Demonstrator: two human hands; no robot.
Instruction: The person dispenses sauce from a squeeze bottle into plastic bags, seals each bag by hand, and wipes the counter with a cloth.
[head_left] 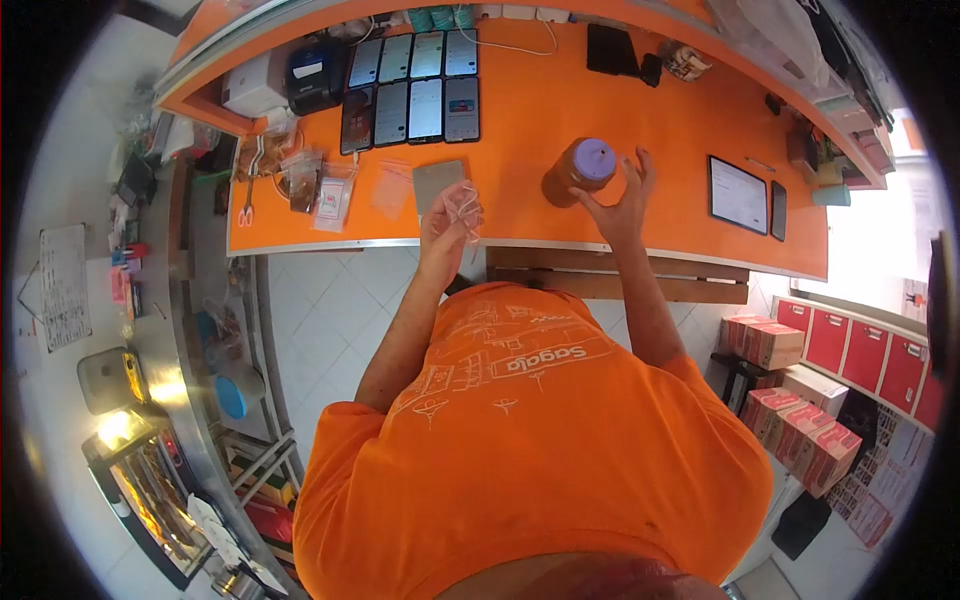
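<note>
Left hand [446, 226]: closed round a crumpled, whitish, stringy strip [467, 207]. At its two o'clock, on the orange table [520, 110]: purple-lidded brown cylindrical bottle [562, 187]. Right hand [620, 207]: spread wide, thumb at bottle, contact unclear. Step, apparently: bottle handling; grasping calls for narrowing.
</note>
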